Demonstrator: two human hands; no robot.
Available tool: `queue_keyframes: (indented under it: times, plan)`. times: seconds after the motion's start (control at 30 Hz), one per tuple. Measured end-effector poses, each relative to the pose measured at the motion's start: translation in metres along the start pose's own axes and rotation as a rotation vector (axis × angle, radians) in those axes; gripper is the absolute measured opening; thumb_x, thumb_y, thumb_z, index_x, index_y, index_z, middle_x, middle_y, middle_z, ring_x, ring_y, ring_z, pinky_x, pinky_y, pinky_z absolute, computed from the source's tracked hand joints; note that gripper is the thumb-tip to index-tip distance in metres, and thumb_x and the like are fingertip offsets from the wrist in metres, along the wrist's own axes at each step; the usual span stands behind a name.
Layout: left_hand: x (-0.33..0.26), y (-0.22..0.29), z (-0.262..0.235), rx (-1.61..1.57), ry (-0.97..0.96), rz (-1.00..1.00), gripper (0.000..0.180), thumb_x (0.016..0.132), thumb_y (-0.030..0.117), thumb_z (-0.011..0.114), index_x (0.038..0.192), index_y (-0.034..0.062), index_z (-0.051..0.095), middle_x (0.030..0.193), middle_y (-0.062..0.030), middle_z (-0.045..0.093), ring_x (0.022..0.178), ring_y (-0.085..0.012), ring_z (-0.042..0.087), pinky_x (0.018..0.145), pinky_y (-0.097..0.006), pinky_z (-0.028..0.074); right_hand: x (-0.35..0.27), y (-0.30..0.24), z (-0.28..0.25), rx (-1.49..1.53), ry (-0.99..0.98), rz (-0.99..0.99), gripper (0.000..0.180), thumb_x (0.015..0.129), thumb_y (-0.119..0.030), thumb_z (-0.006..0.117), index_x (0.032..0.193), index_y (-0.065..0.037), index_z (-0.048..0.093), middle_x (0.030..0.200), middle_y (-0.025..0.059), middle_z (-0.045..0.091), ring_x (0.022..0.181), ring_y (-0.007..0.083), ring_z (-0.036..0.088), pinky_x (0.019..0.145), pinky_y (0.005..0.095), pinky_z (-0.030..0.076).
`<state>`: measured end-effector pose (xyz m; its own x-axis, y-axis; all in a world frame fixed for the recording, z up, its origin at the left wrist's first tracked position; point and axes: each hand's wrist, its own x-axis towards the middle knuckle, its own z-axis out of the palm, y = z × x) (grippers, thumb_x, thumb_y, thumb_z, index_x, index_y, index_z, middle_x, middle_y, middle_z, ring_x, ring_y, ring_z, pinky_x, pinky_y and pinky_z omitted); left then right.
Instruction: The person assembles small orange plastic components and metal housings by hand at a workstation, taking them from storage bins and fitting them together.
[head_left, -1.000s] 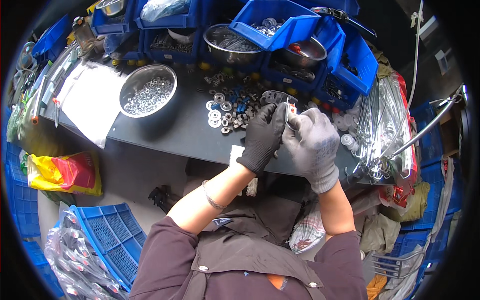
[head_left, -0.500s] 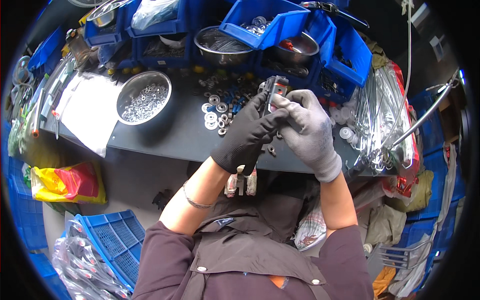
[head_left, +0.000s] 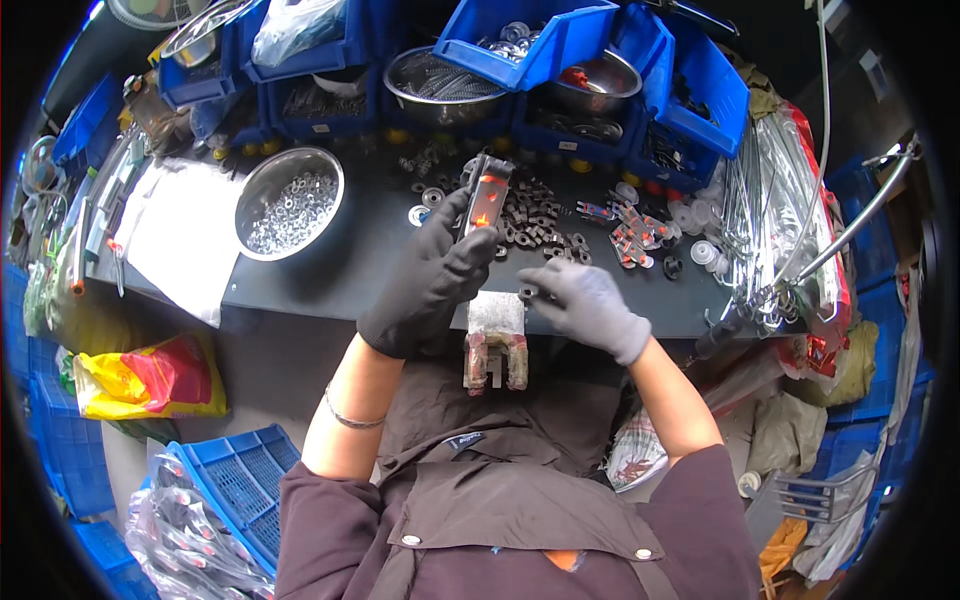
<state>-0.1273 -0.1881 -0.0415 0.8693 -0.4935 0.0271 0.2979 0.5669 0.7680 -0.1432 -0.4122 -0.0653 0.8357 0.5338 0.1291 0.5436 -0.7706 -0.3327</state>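
My left hand [head_left: 428,282], in a black glove, is closed around a narrow dark metal housing [head_left: 487,200] with orange-red parts showing inside. The housing stands nearly upright above the middle of the bench. To its right, my right hand [head_left: 590,308], in a grey glove, is low over the front edge of the bench. Its thumb and fingertips come together at a small dark metal nut [head_left: 527,293]. Just below lies a pale metal block [head_left: 497,315] on a worn U-shaped fixture [head_left: 494,360] at the bench edge. Behind both hands is a pile of small dark nuts [head_left: 535,212].
A steel bowl of nuts [head_left: 290,204] stands at the left beside white sheets [head_left: 183,230]. Orange-and-clear small parts [head_left: 637,232] and white plastic wheels [head_left: 705,252] lie on the right. Blue bins [head_left: 527,55] line the back. Long wires [head_left: 765,220] hang at the right.
My hands have separated. The left has moved left and turned the housing so its orange inside shows; the right has let go of it and come down to the nut at the bench edge.
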Motion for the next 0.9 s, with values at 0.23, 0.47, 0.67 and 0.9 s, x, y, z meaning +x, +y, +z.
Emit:
queue_keyframes:
  times: [0.23, 0.47, 0.67, 0.9]
  plan:
    - [-0.023, -0.015, -0.009, 0.267, 0.122, -0.113, 0.061, 0.085, 0.005, 0.065, 0.136, 0.0001, 0.033, 0.117, -0.0082, 0.053, 0.096, -0.0101, 0.053, 0.083, -0.025, 0.045, 0.010, 0.023, 0.033, -0.170, -0.144, -0.030, 0.014, 0.082, -0.022, 0.059, 0.087, -0.008, 0.061, 0.085, 0.0112, 0.063, 0.077, 0.0282, 0.065, 0.067, 0.0400, 0.053]
    - [-0.034, -0.022, -0.006, 1.161, -0.014, 0.330, 0.087, 0.073, 0.012, 0.076, 0.145, 0.0016, 0.028, 0.091, -0.0147, 0.064, 0.077, -0.0181, 0.064, 0.068, -0.031, 0.050, -0.001, -0.016, -0.050, 1.020, 0.400, 0.340, 0.006, 0.082, -0.007, 0.069, 0.083, -0.003, 0.065, 0.073, -0.0009, 0.062, 0.064, 0.0049, 0.057, 0.057, 0.0212, 0.046]
    - [-0.035, -0.033, 0.012, 1.389, -0.174, 0.422, 0.092, 0.069, 0.014, 0.076, 0.147, 0.0054, 0.026, 0.075, -0.0126, 0.061, 0.066, -0.0308, 0.061, 0.059, -0.039, 0.048, -0.017, -0.014, -0.066, 0.674, 0.235, 0.004, 0.019, 0.075, -0.008, 0.075, 0.092, -0.001, 0.071, 0.081, 0.0015, 0.057, 0.072, 0.0076, 0.054, 0.063, 0.0230, 0.045]
    - [-0.031, -0.028, 0.036, 1.383, -0.294, 0.292, 0.088, 0.072, 0.014, 0.075, 0.146, 0.0090, 0.027, 0.093, -0.0157, 0.065, 0.077, -0.0325, 0.065, 0.067, -0.038, 0.051, -0.036, 0.001, -0.067, 0.866, 0.169, 0.019, 0.020, 0.074, -0.006, 0.075, 0.093, -0.002, 0.071, 0.080, 0.0015, 0.056, 0.074, 0.0096, 0.052, 0.065, 0.0256, 0.044]
